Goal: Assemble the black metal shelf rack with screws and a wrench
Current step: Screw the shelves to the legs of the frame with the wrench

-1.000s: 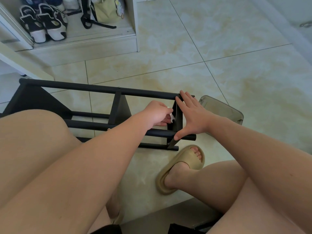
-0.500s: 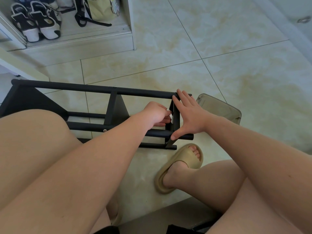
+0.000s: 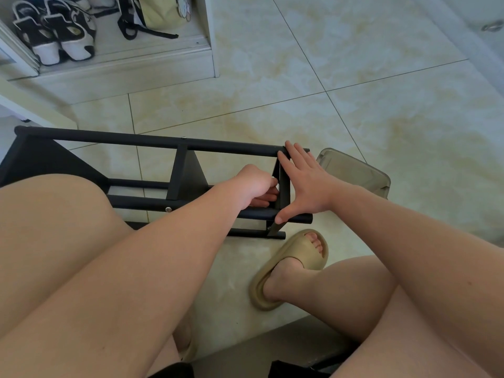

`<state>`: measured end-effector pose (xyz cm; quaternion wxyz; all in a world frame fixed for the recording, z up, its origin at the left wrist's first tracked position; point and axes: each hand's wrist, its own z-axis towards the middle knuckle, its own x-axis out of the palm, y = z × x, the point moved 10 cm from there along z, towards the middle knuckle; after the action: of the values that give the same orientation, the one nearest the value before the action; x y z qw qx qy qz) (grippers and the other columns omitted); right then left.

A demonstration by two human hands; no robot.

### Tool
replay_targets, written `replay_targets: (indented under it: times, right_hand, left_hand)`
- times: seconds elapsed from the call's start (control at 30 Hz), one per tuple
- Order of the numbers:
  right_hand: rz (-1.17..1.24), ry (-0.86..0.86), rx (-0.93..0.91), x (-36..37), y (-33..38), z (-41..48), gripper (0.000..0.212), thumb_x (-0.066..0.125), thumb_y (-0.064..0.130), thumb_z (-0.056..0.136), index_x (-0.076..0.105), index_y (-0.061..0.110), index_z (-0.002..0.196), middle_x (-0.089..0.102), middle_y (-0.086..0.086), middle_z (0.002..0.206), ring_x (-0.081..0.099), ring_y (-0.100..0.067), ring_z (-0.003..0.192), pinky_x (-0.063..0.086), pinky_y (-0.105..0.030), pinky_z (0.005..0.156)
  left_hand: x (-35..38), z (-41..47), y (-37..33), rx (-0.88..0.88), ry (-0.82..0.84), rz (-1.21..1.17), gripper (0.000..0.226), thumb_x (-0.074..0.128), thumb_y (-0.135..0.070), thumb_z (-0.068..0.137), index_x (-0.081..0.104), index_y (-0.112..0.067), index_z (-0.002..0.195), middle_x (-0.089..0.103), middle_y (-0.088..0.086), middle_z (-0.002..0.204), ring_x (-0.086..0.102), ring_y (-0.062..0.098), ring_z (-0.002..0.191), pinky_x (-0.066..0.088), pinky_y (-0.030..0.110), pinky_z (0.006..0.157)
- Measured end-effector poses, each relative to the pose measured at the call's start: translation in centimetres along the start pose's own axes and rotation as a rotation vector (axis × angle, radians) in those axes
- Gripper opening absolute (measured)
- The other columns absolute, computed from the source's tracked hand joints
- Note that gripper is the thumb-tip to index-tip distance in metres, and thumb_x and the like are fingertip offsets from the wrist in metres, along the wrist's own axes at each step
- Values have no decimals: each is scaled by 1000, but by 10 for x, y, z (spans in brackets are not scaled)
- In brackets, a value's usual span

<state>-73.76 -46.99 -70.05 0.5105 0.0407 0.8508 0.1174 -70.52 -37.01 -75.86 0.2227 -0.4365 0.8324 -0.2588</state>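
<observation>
On a pale tiled floor [image 3: 354,77], in front of a seated person's bare knees, a black metal rack [image 3: 152,141] lies on its side, its long bars running left to right across the view. A middle upright [image 3: 181,170] crosses the bars, and an end upright [image 3: 284,186] closes the frame at the right. Small silver screw heads show on the top bar [image 3: 184,137] and on a lower bar [image 3: 169,209].

The right grip [image 3: 308,181] lies flat and spread against the outer face of the end upright. Its fingers are straight, their tips reach the top bar, and its thumb stretches down to touch the lower bar. The left grip [image 3: 255,184] reaches inside the frame from the left, just beside the same upright on its inner face. Its fingers are curled toward the metal. Whether they pinch a screw or a tool cannot be told, as the back of the hand hides them. The two grips stand on opposite sides of the end upright, with only the metal between them.

Just right of the rack's end, behind the right grip, sits a grey see-through box [image 3: 354,170]. Below the rack, a foot in a tan slipper [image 3: 297,257] rests on the floor. At top left, black and white sneakers [image 3: 54,36] and a pale yellow bag [image 3: 161,12] sit in a low open cabinet
</observation>
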Motion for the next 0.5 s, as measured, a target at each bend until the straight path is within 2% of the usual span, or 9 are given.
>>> replay_targets:
  times: [0.1,0.5]
  right_hand:
    - [1,-4,-4,0,0,0,152,72,83,58,-15,10,159,-29,-13,164,-28,-27,151,-18,-38,118]
    - [0,2,-7,2,0,0,153,70,86,58,-17,10,159,-32,-13,163,-30,-27,150,-21,-37,116]
  left_hand:
    - [4,-2,3,-20,18,26,13,59,-20,99,62,-10,91,72,4,81,71,15,71,55,27,55]
    - [7,-4,8,-61,66,61,19,51,-21,101,62,-12,89,71,1,76,69,11,65,53,24,56]
